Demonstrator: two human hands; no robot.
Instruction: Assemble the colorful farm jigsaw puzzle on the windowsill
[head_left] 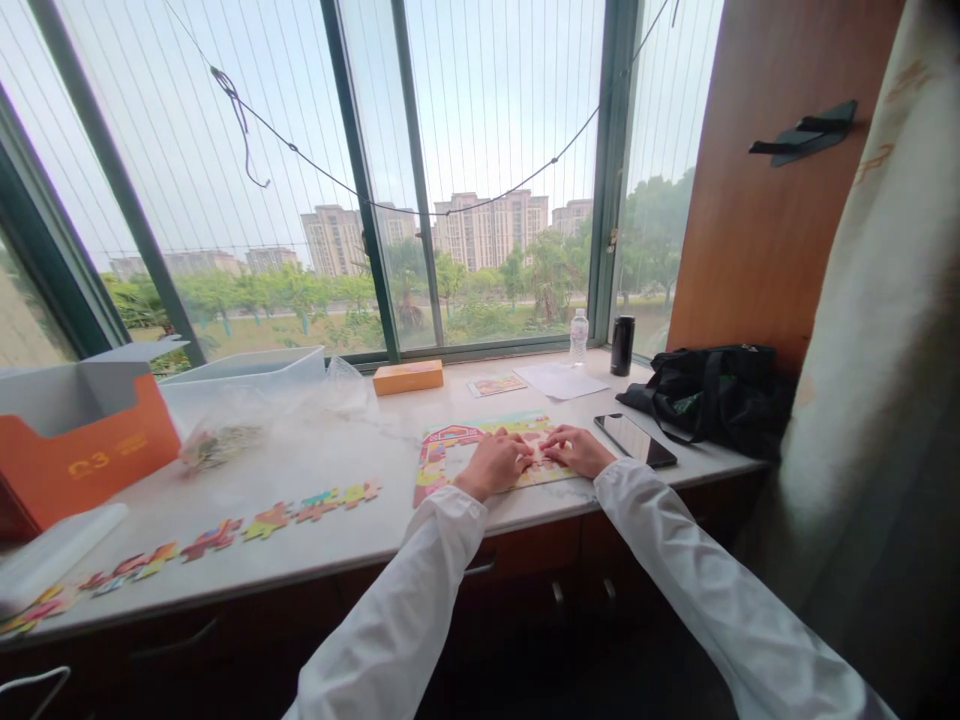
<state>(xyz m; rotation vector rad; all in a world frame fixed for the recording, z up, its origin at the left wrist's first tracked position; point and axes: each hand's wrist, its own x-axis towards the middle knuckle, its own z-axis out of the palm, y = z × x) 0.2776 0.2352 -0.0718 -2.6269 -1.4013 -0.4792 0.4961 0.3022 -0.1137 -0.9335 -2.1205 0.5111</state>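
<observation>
A partly assembled jigsaw puzzle with colourful cartoon pictures lies on the counter. Part of its left side shows a pale, unfilled patch. My left hand rests over the puzzle's middle, fingers bent and closed with the tips down on the pieces. Close by on the right, my right hand has its fingers pinched together at the same spot. A small jigsaw piece seems to be between the fingertips, largely hidden by them. Loose jigsaw pieces lie in a row along the counter's front edge to the left.
An orange box, a clear plastic bin and a bag of pieces stand left. Behind are a small orange box, picture card, paper, bottle and black can. A phone and black bag lie right.
</observation>
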